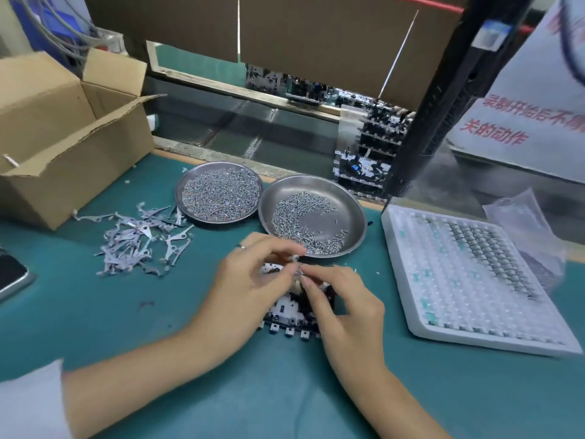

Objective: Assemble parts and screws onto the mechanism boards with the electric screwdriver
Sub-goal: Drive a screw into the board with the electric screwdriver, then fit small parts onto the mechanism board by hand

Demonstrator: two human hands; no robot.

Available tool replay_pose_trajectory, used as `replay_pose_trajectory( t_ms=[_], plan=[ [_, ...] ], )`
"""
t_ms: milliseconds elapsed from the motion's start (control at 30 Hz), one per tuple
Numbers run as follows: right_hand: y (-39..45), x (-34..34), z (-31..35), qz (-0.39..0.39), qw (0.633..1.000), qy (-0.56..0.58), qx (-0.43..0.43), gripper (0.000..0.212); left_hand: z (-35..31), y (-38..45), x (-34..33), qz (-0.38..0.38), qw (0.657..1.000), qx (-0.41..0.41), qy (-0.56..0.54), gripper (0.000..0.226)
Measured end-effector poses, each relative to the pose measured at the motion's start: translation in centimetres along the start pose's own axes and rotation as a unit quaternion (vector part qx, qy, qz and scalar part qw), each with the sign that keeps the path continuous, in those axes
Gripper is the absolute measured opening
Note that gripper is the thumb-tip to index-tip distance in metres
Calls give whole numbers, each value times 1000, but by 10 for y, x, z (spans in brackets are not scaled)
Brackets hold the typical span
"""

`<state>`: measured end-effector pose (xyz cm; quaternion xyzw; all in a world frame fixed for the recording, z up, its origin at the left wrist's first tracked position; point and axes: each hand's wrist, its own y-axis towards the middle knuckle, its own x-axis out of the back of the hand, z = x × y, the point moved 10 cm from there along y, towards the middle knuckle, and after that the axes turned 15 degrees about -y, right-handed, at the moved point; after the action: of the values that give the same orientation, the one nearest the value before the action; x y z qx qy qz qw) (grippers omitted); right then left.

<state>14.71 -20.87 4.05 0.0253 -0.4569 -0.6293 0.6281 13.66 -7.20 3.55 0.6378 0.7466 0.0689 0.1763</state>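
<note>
Item: mechanism board [296,315], black with white fittings, flat on the green bench [177,337] near the front edge, partly hidden under both hands.

Left hand [253,280]: ring on one finger, fingers curled, tips pinched on a small pale part [295,258] held just above the board.

Right hand [345,307]: fingers curled, tips meeting the left hand's at the same spot, pinching what looks like a small metal piece; blur makes its kind impossible to tell.

Supplies: left steel dish [218,192], full of screws. Right steel dish [311,215], partly filled, just behind the hands. Loose heap of flat metal levers [139,239] to the left. White blister tray [468,277] of small parts to the right. Open cardboard box [63,134] at far left. Stack of further boards [367,147] behind the bench edge.

Electric screwdriver: none identified in view.

Step in hand, as judged: fitting a small part or screw to the board by hand, ahead of driving.

Next move calls for: seating the piece squarely in its hole, one hand steadying the board, the other freed to fetch the driver.
</note>
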Motion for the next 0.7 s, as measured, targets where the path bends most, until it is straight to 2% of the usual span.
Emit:
replay_pose_trajectory(
  t_ms=[100, 200, 300, 400, 567, 700],
  plan=[
    [-1, 2, -16, 10, 999, 37, -38, 13, -8, -4, -1, 36, 992, -68, 104, 17],
    [0, 4, -22, 30, 997, 54, -52, 12, -15, -7, -6, 99, 963, -120, 219, 15],
    [-1, 4, -24, 37, 996, 53, -58, 13, -7, -4, -2, 101, 964, -90, 231, 23],
    [-2, 3, -24, 49, 997, 38, -55, 12, -1, -4, 3, 86, 963, -62, 247, 17],
    [-6, -4, -15, 84, 996, -2, -12, 11, 3, -9, 4, 106, 951, -52, 287, 24],
    [-7, -3, -7, 75, 996, -33, 18, 12, 4, -13, 2, 123, 952, -47, 277, 20]
  ],
)
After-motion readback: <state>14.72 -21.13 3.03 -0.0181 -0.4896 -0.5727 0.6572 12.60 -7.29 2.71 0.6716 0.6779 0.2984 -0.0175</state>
